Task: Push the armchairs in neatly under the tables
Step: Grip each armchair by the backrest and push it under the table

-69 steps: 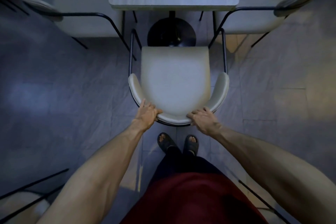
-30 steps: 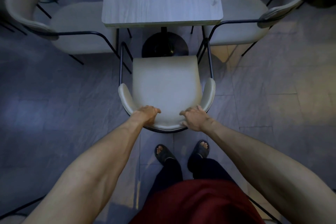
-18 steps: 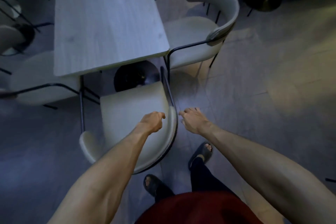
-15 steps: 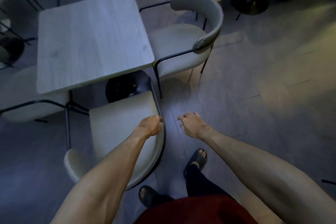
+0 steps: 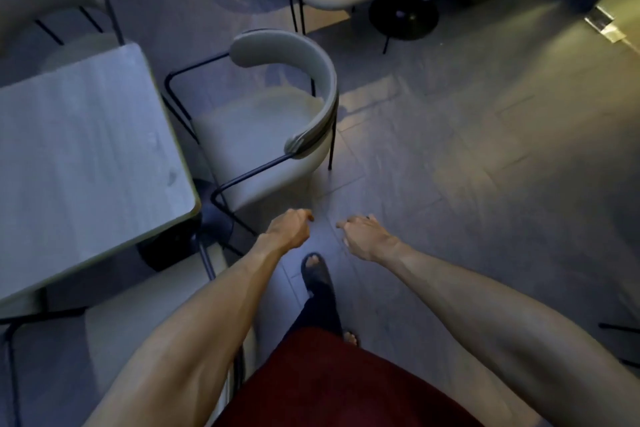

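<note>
Now, L hand [image 5: 289,227], R hand [image 5: 367,236], fingers loosely curled, empty, 1 table [image 5: 86,156], 3 armchairs [image 5: 270,121].

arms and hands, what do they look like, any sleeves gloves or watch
The left arm and right arm are bare, no sleeves in view. The left hand and right hand wear no gloves; no watch or bracelet shows. A dark red garment covers the waist.
</note>
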